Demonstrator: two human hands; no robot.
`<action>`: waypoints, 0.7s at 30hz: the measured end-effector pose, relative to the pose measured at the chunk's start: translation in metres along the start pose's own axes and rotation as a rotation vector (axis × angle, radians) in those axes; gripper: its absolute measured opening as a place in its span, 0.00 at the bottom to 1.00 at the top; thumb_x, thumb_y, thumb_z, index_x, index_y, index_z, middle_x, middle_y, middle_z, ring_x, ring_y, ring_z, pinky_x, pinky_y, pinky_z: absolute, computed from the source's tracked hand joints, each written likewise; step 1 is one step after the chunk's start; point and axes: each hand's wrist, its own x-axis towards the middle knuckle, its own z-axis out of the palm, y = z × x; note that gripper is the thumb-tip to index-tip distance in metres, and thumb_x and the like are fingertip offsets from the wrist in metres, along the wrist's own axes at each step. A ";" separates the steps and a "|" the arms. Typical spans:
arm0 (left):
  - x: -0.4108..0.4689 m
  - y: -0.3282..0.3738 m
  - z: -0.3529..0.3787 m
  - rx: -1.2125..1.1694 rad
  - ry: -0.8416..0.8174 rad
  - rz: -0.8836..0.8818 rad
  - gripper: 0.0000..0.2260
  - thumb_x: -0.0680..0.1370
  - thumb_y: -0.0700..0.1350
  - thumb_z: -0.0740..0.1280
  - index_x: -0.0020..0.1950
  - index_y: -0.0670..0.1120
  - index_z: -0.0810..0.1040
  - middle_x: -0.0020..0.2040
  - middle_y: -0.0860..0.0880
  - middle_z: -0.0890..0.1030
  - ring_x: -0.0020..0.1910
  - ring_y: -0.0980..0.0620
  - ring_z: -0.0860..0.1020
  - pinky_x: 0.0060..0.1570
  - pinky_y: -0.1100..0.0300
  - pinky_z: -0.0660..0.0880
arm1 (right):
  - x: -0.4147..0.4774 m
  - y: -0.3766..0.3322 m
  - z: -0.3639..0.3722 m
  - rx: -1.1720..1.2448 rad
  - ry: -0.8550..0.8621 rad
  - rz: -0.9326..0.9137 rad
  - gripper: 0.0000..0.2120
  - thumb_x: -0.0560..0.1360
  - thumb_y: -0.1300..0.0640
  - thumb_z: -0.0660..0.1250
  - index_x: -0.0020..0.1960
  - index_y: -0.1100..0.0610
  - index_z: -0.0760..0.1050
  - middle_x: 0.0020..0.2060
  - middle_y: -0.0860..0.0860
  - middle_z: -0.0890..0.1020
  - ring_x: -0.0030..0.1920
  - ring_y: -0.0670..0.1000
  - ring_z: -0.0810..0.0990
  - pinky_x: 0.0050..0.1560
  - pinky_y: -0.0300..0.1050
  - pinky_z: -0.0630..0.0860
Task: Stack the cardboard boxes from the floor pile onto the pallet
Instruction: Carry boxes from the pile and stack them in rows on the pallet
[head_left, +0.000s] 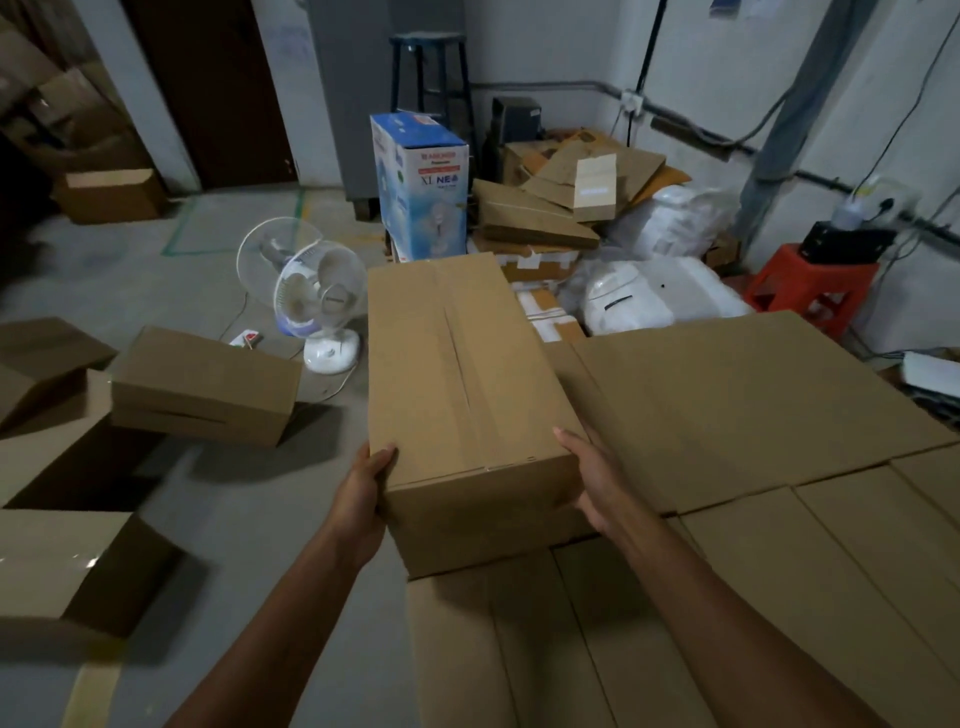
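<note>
Brown cardboard box (457, 374) is held at its near end, both arms outstretched. The left hand (363, 488) and right hand (597, 478) grip its sides, thumbs over the top edge.

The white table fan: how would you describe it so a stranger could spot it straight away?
Find the tall blue-and-white printed box standing mid-room. On the grey floor just left of it, nearer the camera, stands the table fan. Unlike the plain brown cartons around it, it is white, with a round wire cage on a pedestal base.
</note>
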 end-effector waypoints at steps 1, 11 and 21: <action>0.013 -0.002 -0.005 0.001 0.009 -0.008 0.11 0.84 0.46 0.60 0.66 0.52 0.73 0.64 0.44 0.80 0.63 0.43 0.77 0.64 0.45 0.73 | 0.012 0.001 0.007 -0.004 0.004 0.002 0.26 0.79 0.47 0.68 0.76 0.44 0.66 0.72 0.49 0.72 0.70 0.56 0.70 0.70 0.70 0.65; 0.087 -0.017 -0.032 0.058 0.026 0.013 0.16 0.84 0.47 0.59 0.73 0.55 0.68 0.66 0.47 0.78 0.64 0.45 0.77 0.66 0.43 0.73 | 0.080 0.028 0.040 -0.017 0.074 0.030 0.30 0.81 0.48 0.66 0.79 0.44 0.59 0.77 0.49 0.65 0.76 0.57 0.63 0.69 0.71 0.65; 0.055 -0.034 -0.018 0.086 0.031 0.011 0.21 0.85 0.48 0.59 0.78 0.54 0.62 0.67 0.49 0.76 0.65 0.47 0.76 0.64 0.48 0.74 | 0.065 0.027 0.016 -0.057 0.118 0.043 0.35 0.78 0.44 0.70 0.80 0.46 0.59 0.78 0.50 0.65 0.76 0.59 0.63 0.70 0.73 0.65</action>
